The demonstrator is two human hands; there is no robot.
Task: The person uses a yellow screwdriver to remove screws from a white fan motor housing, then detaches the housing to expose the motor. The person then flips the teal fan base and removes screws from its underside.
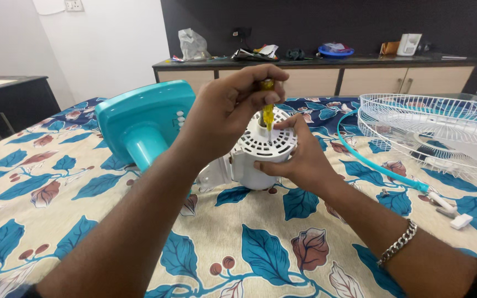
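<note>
Both hands work: left hand [224,113] pinches yellow screwdriver [268,113]; right hand [299,157] grips white vented motor housing [260,152].

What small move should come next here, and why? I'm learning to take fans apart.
Probably turn the yellow screwdriver with the left hand. Its tip already stands upright in the top of the white motor housing, and the right hand grips the housing's side, bracing it on the leaf-print cloth.

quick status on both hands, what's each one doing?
Left hand: closed on the yellow screwdriver, tip down in the white motor housing.
Right hand: fingers wrapped around the white motor housing.
</note>
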